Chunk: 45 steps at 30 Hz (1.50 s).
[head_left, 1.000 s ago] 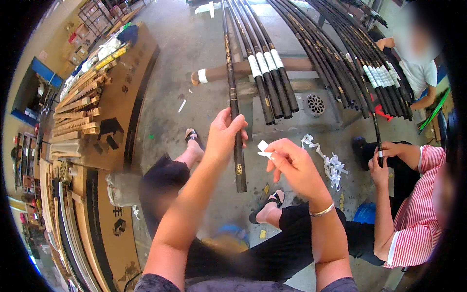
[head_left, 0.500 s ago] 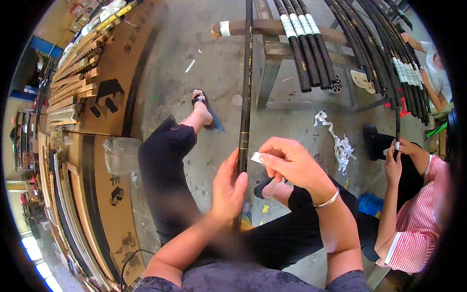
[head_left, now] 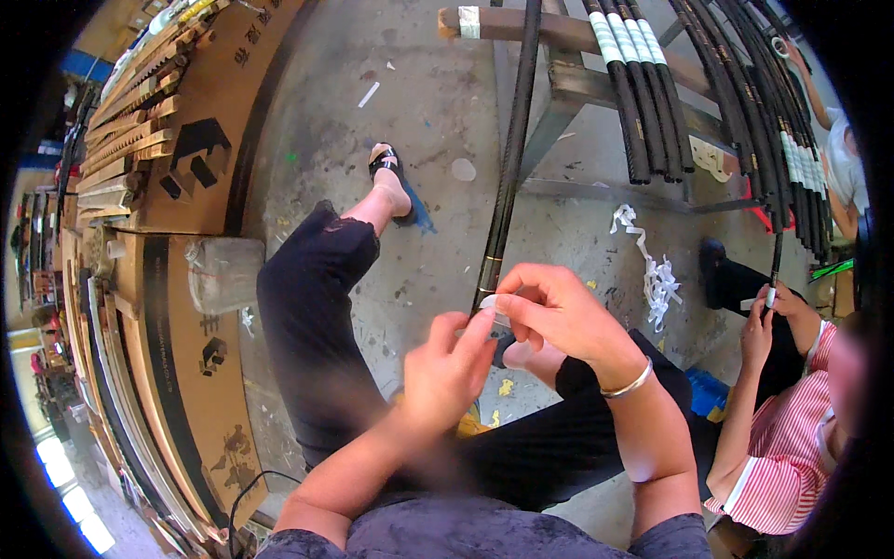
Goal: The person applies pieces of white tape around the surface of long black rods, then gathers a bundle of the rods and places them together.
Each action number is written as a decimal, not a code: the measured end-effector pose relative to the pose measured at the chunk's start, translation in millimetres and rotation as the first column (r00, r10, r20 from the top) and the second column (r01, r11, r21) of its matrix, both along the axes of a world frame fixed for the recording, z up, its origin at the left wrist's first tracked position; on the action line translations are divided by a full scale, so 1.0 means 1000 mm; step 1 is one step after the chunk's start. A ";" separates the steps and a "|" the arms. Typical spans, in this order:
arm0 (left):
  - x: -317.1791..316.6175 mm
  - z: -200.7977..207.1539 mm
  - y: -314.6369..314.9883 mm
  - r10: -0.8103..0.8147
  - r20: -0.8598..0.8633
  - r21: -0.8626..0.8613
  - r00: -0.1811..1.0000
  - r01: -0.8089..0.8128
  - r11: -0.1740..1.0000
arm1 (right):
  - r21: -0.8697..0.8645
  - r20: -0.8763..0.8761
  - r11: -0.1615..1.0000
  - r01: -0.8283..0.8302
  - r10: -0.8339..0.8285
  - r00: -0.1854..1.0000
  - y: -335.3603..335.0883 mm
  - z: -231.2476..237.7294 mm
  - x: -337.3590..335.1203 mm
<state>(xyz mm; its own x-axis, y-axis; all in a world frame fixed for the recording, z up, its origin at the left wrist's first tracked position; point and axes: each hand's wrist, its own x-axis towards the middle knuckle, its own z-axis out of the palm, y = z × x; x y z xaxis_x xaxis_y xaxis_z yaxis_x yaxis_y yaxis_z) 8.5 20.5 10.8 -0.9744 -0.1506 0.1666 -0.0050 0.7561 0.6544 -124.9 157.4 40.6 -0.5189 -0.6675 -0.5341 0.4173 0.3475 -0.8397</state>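
A long black rod (head_left: pixel 510 177) with thin gold rings slants up from between my hands, its upper part passing over a padded brown bar (head_left: pixel 521 25). My left hand (head_left: pixel 445 373) is closed around the rod's near part, its fingers bent and its fingertips close to a small white strip (head_left: pixel 494 304). Between thumb and forefinger, my right hand (head_left: pixel 557 312) pinches that strip against or just beside the rod. I cannot tell whether the strip is touching the rod's surface. A bracelet circles my right wrist.
Several black rods with white bands (head_left: pixel 652 112) rest on a metal stand (head_left: pixel 554 121). White strip scraps (head_left: pixel 659 284) lie on the floor. A co-worker in a striped shirt (head_left: pixel 778 447) handles another rod at right. Cardboard boxes (head_left: pixel 200 307) and wooden strips (head_left: pixel 130 140) line the left.
The rod's far end has swung to the right. My left hand's fingers have closed in toward the white strip, which my right hand has kept pinched near the rod.
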 end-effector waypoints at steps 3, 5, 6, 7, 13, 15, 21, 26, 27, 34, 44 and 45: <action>-0.001 0.003 -0.002 -0.015 0.016 -0.014 1.000 0.015 1.000 | 0.000 0.005 1.000 0.009 -0.009 1.000 -0.002 -0.001 0.000; -0.002 0.003 -0.003 -0.015 0.017 -0.006 1.000 0.015 1.000 | 0.019 0.006 1.000 -0.001 0.001 1.000 -0.004 0.001 -0.001; -0.002 0.002 -0.004 -0.014 0.014 -0.009 1.000 0.014 1.000 | 0.024 0.003 1.000 -0.007 0.007 1.000 -0.004 0.001 -0.001; -0.002 0.001 -0.005 -0.015 0.011 -0.014 1.000 0.015 1.000 | 0.026 0.000 1.000 -0.012 0.012 1.000 -0.004 0.001 -0.002; -0.004 0.001 -0.004 -0.007 0.007 -0.004 1.000 0.007 1.000 | 0.040 -0.010 0.999 -0.027 0.027 1.000 -0.005 0.000 -0.004; -0.004 0.001 -0.004 -0.006 0.015 -0.006 1.000 0.006 1.000 | 0.042 -0.015 0.999 -0.032 0.032 0.999 -0.004 0.000 -0.004; -0.004 0.000 -0.002 -0.007 0.021 0.001 1.000 0.007 1.000 | 0.053 -0.021 0.998 -0.039 0.040 0.999 -0.003 0.002 -0.005; -0.004 0.002 -0.001 0.008 0.056 0.018 0.998 -0.009 1.000 | 0.076 -0.034 0.994 -0.073 0.075 0.997 -0.003 0.001 -0.007; -0.004 0.002 -0.001 0.010 0.048 0.028 0.999 -0.011 1.000 | 0.084 -0.032 0.993 -0.085 0.088 0.996 -0.002 0.002 -0.008; -0.002 -0.001 -0.002 0.041 0.032 0.072 0.999 -0.044 0.996 | 0.164 -0.232 0.968 -0.188 0.223 0.947 0.003 0.005 -0.011; 0.001 -0.011 -0.004 0.044 0.029 0.156 0.999 -0.048 0.987 | 0.174 -0.570 0.984 -0.037 0.131 0.811 -0.003 0.005 0.006; 0.001 -0.012 -0.005 0.044 0.017 0.147 0.999 -0.046 0.988 | 0.171 -0.572 0.984 -0.041 0.133 0.809 -0.004 0.004 0.007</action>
<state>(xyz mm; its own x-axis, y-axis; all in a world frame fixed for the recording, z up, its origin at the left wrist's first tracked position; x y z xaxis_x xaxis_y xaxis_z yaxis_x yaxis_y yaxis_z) 9.6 15.8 -1.3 -0.9682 -0.2160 0.1264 -0.0460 0.6502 0.7584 -117.9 153.1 44.1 -0.7057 -0.6645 -0.2458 -0.1685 0.4944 -0.8527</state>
